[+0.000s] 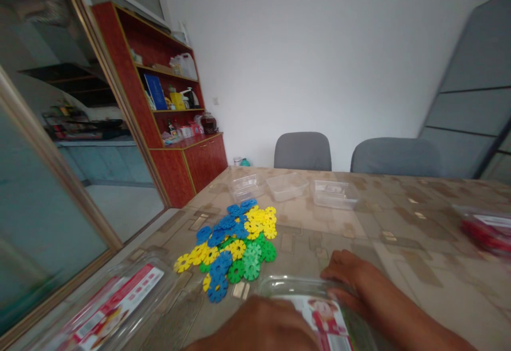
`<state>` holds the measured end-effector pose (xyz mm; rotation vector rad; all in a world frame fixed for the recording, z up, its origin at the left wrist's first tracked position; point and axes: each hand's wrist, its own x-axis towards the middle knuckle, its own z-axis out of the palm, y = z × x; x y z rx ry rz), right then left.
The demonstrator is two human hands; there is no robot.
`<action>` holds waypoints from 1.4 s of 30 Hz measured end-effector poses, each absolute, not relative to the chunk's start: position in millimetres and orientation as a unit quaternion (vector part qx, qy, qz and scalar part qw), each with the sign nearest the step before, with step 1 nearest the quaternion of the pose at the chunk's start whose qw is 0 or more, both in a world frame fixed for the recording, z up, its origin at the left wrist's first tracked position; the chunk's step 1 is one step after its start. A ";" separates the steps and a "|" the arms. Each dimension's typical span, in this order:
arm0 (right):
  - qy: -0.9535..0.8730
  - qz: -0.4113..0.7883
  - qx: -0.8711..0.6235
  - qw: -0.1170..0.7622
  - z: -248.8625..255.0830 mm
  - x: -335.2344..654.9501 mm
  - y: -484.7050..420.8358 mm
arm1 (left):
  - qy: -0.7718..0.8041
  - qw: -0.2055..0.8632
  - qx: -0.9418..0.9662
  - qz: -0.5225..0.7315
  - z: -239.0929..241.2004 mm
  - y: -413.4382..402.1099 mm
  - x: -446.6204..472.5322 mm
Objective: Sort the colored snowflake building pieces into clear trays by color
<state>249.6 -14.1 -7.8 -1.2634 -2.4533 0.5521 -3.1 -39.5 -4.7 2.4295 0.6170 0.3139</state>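
A pile of flat plastic snowflake discs in blue, yellow and green lies on the patterned table. Just in front of me stands a clear plastic container with a red and white label. My left hand rests on its near left side, blurred, fingers hidden. My right hand lies against its far right rim, fingers curled round the edge.
Three empty clear tubs stand in a row beyond the discs. A labelled clear lid or box lies at the near left, another container with red contents at the right edge. Two grey chairs stand behind the table; a red cabinet stands at the left.
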 end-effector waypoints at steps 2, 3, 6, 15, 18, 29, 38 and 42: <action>-0.862 0.187 -0.442 0.162 -5.0 250.4 -13.5 | 0.328 0.244 0.901 0.145 17.9 -32.9 -14.5; -0.861 0.185 -0.444 0.164 -4.0 250.9 -13.6 | 0.381 0.226 0.884 0.152 24.9 -29.2 -19.9; -0.856 0.188 -0.450 0.174 -4.3 251.5 -12.8 | 0.482 0.241 0.832 0.131 26.5 -17.9 -30.6; -0.835 0.192 -0.484 0.178 -8.4 211.6 -7.7 | 0.517 0.243 0.813 0.116 0.5 -5.3 -20.5; -0.824 0.177 -0.501 0.199 -11.8 196.6 -13.0 | 0.523 0.231 0.813 0.115 1.4 -8.1 -17.3; -0.841 0.103 -0.461 0.264 -31.8 195.0 -16.9 | 0.518 0.207 0.823 0.103 11.3 -16.1 -12.1; -0.844 0.133 -0.472 0.215 -13.1 195.1 -21.4 | 0.499 0.251 0.820 0.128 4.3 -10.1 -18.9; -0.844 0.159 -0.477 0.189 -8.9 195.0 -21.1 | 0.503 0.323 0.790 0.135 1.9 -4.6 -21.4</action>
